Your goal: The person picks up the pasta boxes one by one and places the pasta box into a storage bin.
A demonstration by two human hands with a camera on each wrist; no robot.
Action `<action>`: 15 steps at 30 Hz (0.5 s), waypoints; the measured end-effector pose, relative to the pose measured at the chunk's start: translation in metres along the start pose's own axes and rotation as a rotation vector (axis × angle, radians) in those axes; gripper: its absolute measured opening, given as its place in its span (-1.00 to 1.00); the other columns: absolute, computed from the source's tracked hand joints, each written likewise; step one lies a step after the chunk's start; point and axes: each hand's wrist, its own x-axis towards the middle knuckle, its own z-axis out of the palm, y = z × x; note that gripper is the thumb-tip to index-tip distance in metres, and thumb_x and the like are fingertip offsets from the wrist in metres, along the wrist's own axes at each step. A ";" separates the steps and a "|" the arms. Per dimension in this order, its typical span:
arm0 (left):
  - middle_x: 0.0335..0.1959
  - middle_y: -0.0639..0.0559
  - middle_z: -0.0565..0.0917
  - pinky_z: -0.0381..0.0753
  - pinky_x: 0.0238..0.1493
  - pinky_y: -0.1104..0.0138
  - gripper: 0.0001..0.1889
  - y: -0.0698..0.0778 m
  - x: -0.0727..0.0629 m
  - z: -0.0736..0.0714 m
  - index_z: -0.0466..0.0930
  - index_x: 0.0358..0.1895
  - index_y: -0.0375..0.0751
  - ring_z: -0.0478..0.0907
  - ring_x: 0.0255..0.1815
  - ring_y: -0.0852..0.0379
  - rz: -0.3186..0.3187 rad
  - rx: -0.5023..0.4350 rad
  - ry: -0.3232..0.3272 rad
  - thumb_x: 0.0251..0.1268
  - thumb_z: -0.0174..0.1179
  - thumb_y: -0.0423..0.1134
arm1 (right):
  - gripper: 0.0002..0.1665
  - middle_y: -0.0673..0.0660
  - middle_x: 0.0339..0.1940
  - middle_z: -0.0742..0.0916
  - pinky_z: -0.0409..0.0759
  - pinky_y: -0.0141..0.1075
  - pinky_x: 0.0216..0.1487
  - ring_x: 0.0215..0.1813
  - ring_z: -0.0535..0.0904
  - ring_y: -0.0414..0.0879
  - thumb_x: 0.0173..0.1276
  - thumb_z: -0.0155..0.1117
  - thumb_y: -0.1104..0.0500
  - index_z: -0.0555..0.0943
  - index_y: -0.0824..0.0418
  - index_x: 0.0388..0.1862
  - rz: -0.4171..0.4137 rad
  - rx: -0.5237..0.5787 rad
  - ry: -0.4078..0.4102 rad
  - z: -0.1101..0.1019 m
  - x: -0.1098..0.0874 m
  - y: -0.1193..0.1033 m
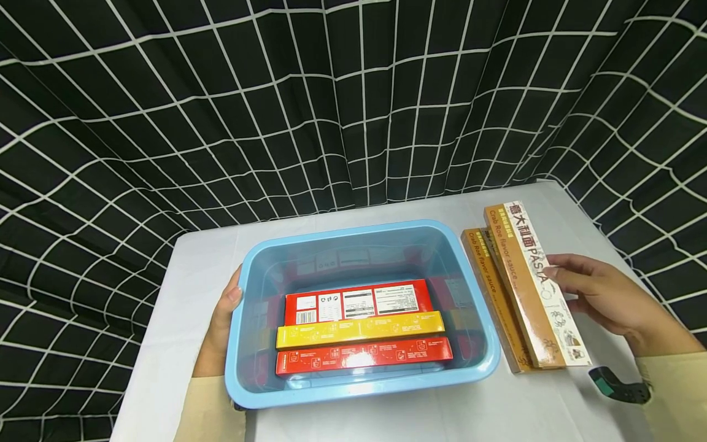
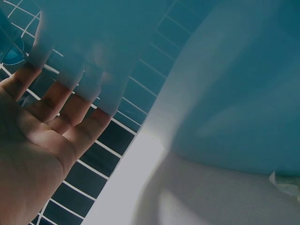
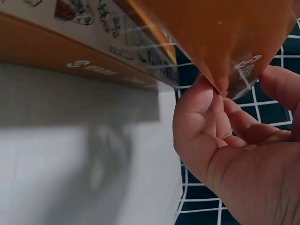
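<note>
My left hand (image 1: 221, 316) holds the left rim of a light blue plastic bin (image 1: 359, 395), thumb over the edge. In the left wrist view, its fingertips show faintly through the blue plastic. Inside the bin, a red box (image 1: 364, 356), a yellow box (image 1: 359, 329) and another red box (image 1: 331, 305) lie side by side. To the right of the bin, my right hand (image 1: 604, 298) pinches the right edge of an orange and white pasta box (image 1: 530, 288). This box overlaps another orange pasta box (image 1: 491, 294) beside the bin.
A white table (image 1: 309, 224) lies beneath everything. Black curtains with a white grid (image 1: 353, 110) hang behind it and along both sides. A dark wrist strap (image 1: 618, 387) is on the right forearm.
</note>
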 end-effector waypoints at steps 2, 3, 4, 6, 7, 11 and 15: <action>0.62 -0.11 0.30 0.26 0.48 0.19 -0.19 0.000 0.000 0.000 0.01 0.80 -0.12 0.23 0.55 -0.08 0.001 0.007 0.005 0.55 -0.19 0.06 | -0.70 0.03 0.06 0.78 0.81 -0.02 -0.11 -0.04 0.79 0.04 0.79 0.08 0.21 0.43 0.19 0.38 -0.014 0.002 0.003 0.000 0.000 -0.002; 0.62 -0.11 0.30 0.25 0.48 0.19 -0.19 0.000 0.000 0.000 0.01 0.80 -0.12 0.23 0.56 -0.08 0.001 0.011 0.006 0.55 -0.19 0.06 | -0.72 0.03 0.07 0.77 0.81 -0.03 -0.11 -0.04 0.79 0.03 0.79 0.08 0.23 0.45 0.14 0.36 -0.024 0.009 -0.002 0.000 -0.001 -0.003; 0.62 -0.12 0.30 0.26 0.48 0.19 -0.19 0.000 0.000 0.000 0.01 0.80 -0.13 0.23 0.56 -0.08 0.002 0.013 0.004 0.55 -0.19 0.06 | -0.74 0.03 0.07 0.77 0.81 -0.04 -0.11 -0.04 0.79 0.02 0.78 0.08 0.24 0.47 0.08 0.33 -0.030 0.016 0.002 0.000 -0.001 -0.004; 0.63 -0.12 0.29 0.25 0.48 0.19 -0.19 0.000 0.000 0.000 0.00 0.80 -0.13 0.22 0.56 -0.08 0.003 0.009 -0.001 0.56 -0.19 0.06 | -0.73 0.02 0.07 0.77 0.81 -0.06 -0.11 -0.04 0.78 0.00 0.78 0.08 0.27 0.53 -0.03 0.27 -0.038 0.030 0.007 0.001 -0.002 -0.006; 0.63 -0.12 0.29 0.26 0.48 0.20 -0.19 0.000 0.000 0.000 0.00 0.80 -0.13 0.23 0.56 -0.08 0.002 0.008 0.000 0.55 -0.19 0.06 | -0.71 0.02 0.07 0.77 0.81 -0.07 -0.11 -0.04 0.78 -0.01 0.78 0.07 0.28 0.55 -0.08 0.25 -0.047 0.036 0.001 0.000 -0.002 -0.007; 0.64 -0.14 0.27 0.24 0.49 0.18 -0.19 0.000 0.000 0.000 0.00 0.80 -0.11 0.21 0.58 -0.09 0.003 0.012 -0.003 0.56 -0.19 0.06 | -0.63 -0.01 0.09 0.78 0.81 -0.09 -0.12 -0.04 0.79 -0.02 0.77 0.08 0.31 0.59 -0.16 0.23 -0.057 0.055 0.005 0.002 -0.003 -0.010; 0.66 -0.17 0.24 0.22 0.51 0.15 -0.19 0.000 0.000 0.000 0.01 0.80 -0.08 0.20 0.59 -0.09 -0.002 0.018 -0.006 0.55 -0.19 0.07 | -0.65 -0.03 0.10 0.79 0.80 -0.10 -0.12 -0.03 0.78 -0.03 0.76 0.07 0.33 0.52 0.13 0.41 -0.066 0.050 0.001 0.003 -0.003 -0.012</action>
